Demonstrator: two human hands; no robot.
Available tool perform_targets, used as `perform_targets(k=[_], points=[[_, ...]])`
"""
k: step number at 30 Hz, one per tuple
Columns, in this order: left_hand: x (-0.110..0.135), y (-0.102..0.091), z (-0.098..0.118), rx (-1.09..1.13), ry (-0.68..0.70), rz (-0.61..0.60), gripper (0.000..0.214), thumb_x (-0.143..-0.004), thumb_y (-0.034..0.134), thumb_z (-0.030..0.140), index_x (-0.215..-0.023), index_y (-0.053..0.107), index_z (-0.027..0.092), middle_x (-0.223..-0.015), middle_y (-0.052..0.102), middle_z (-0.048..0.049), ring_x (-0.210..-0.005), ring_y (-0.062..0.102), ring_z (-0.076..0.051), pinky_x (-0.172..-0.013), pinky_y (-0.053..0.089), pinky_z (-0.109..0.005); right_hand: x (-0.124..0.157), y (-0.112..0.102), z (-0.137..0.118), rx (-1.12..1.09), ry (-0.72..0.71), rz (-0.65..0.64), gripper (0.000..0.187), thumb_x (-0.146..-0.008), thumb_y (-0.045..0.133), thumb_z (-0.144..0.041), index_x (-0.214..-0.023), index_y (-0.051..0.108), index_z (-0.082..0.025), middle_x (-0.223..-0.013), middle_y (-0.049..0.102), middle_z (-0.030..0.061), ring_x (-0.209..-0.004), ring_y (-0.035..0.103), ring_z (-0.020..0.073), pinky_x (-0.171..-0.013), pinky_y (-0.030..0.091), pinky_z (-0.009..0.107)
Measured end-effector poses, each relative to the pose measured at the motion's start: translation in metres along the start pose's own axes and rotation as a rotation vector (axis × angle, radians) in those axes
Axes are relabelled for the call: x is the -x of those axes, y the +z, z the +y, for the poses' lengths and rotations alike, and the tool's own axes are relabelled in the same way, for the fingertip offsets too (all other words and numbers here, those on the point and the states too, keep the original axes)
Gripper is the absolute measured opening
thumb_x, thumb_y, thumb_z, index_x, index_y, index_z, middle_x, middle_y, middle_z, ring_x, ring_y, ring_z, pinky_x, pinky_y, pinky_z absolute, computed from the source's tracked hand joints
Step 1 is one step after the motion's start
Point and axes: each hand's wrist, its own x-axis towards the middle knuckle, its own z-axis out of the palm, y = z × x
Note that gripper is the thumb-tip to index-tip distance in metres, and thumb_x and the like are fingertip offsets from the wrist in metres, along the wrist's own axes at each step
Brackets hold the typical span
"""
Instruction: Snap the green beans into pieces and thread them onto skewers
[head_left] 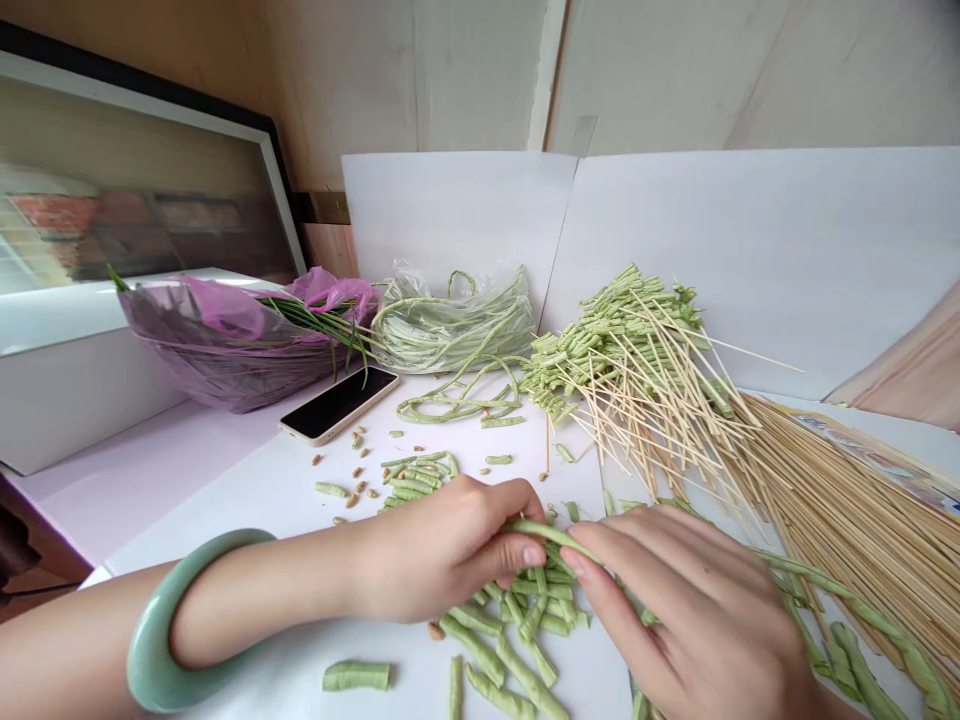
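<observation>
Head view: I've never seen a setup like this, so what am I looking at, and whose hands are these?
There is no machine here. One camera, worn on a person's head, looks forward and down at that person's own bare hands. The left hand, with a pale green, smooth bangle on its forearm, and the right hand both hold a slender green bean. Below them, short green bean pieces lie on a white, flat surface. Behind are a translucent purple plastic bag, a black-screened phone and a clear plastic bag of long green beans. To the right lie many thin, straw-coloured sticks.
</observation>
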Motion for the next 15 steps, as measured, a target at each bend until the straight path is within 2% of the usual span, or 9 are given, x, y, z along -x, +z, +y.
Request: perform_targets(k=[3, 8, 11, 13, 15], points=[[-0.0011, -0.0021, -0.0015, -0.071, 0.013, 0.105, 0.032, -0.096, 0.043, 0.034, -0.069, 0.045, 0.017, -0.057, 0.037, 0.0062, -0.054, 0.035, -0.009, -0.051, 0.029, -0.020, -0.0008, 0.0007, 0.0000, 0.008, 0.029, 0.014, 0.009, -0.085, 0.055, -0.007, -0.083, 0.061, -0.014, -0.066, 0.062, 0.0032, -0.061, 0.057, 0.0166, -0.059, 0.040, 0.032], [-0.0008, 0.0045, -0.0001, 0.015, 0.018, 0.051, 0.033, -0.094, 0.049, 0.037, -0.069, 0.050, 0.015, -0.058, 0.040, 0.0061, -0.054, 0.036, -0.007, -0.051, 0.029, -0.018, 0.0039, 0.0070, -0.0017, 0.028, -0.045, -0.020, 0.011, -0.088, 0.054, -0.008, -0.087, 0.063, -0.013, -0.071, 0.065, 0.0041, -0.065, 0.059, 0.0174, -0.064, 0.040, 0.033], [0.0012, 0.0078, 0.0037, 0.046, 0.035, 0.041, 0.035, -0.093, 0.051, 0.037, -0.066, 0.049, 0.015, -0.058, 0.039, 0.0059, -0.054, 0.034, -0.007, -0.052, 0.029, -0.019, 0.0078, 0.0093, -0.0030, -0.008, -0.095, -0.081, 0.025, -0.088, 0.044, -0.004, -0.072, 0.059, -0.015, -0.061, 0.056, 0.0025, -0.056, 0.052, 0.0159, -0.058, 0.036, 0.032], [0.0027, 0.0068, 0.0064, 0.150, 0.032, -0.029, 0.039, -0.093, 0.050, 0.042, -0.064, 0.048, 0.015, -0.058, 0.041, 0.0049, -0.055, 0.035, -0.008, -0.053, 0.031, -0.019, 0.0070, 0.0072, -0.0041, -0.042, -0.109, -0.137, 0.034, -0.090, 0.038, -0.004, -0.064, 0.055, -0.017, -0.056, 0.050, 0.0006, -0.052, 0.046, 0.0142, -0.054, 0.033, 0.031], [0.0035, 0.0046, 0.0073, 0.353, 0.011, -0.201, 0.046, -0.089, 0.049, 0.053, -0.065, 0.051, 0.015, -0.062, 0.047, 0.0020, -0.057, 0.040, -0.009, -0.056, 0.036, -0.021, 0.0026, 0.0016, -0.0055, -0.148, -0.104, -0.208, 0.041, -0.098, 0.032, -0.012, -0.063, 0.053, -0.018, -0.055, 0.050, -0.0006, -0.051, 0.046, 0.0126, -0.053, 0.035, 0.029]])
